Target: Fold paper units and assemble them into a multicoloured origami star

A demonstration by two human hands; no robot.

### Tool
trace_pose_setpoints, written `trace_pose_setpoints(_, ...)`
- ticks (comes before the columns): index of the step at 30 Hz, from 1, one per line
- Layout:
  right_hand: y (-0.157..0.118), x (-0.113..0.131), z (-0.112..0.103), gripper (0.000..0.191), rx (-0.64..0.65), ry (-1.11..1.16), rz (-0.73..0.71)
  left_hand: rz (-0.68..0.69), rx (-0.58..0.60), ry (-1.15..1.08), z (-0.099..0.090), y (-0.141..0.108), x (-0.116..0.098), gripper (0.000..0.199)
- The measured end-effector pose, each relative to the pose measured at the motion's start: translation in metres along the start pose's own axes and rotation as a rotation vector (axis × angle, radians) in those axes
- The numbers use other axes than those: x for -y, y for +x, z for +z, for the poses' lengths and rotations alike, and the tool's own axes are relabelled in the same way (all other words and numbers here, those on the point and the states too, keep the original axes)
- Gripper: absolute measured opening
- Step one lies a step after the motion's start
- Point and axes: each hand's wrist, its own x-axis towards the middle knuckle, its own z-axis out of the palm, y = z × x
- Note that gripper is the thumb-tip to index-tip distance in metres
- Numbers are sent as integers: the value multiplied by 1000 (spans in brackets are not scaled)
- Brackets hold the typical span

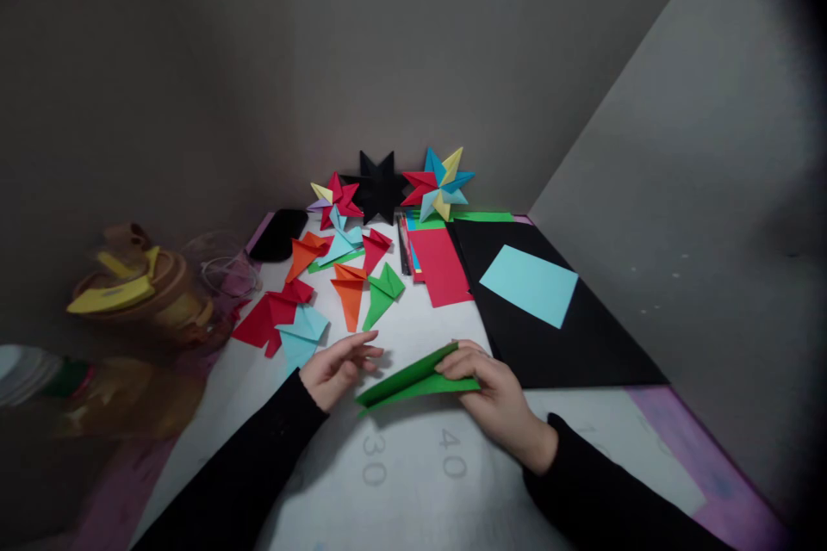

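Note:
A partly folded sheet of green paper (413, 380) is held just above the white mat, its two layers spread apart toward the lower edge. My right hand (494, 392) grips its right end between thumb and fingers. To the left of the sheet, my left hand (342, 366) hovers with fingers apart, not touching it. Beyond my hands lie several folded paper pieces, among them a green one (384, 293), an orange one (350, 293), a light blue one (302, 334) and a red one (264, 323).
Folded paper stars, one black (378, 187) and one multicoloured (440, 182), lean against the wall. Red sheets (440, 267) lie beside a black board (568, 362) bearing a light blue sheet (531, 285). A phone (279, 234), a brown pot (161, 301) and a bottle (122, 392) are left.

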Motion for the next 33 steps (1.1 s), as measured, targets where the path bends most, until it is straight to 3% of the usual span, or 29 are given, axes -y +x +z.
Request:
trace_pose_setpoints(7, 2, 0, -5, 26, 85, -48, -50, -78, -82, 269, 13, -3, -2, 38)
trace_pose_setpoints(14, 2, 8, -7, 52, 159, -654, -186, 1, -358, 432, 10, 2, -8, 35)
trace_pose_setpoints(19, 1, 15, 1, 32, 118, -909, -154, 8, -465, 435, 14, 2, -4, 31)
trace_pose_setpoints(22, -3, 16, 7, 36, 160, -918, -199, -13, -500, 349, 18, 3, -1, 33)
trace_pose_setpoints(27, -8, 15, 13, 35, 379, -728, -406, -37, -477, 244, 20, 4, 5, 35)
trace_pose_setpoints(30, -4, 9, 5, 34, 477, -625, -388, 52, -423, 381, 18, 4, 5, 34)
trace_pose_setpoints(33, 2, 1, -6, 36, 555, -569, -288, 267, -379, 719, 16, 4, 1, 36)
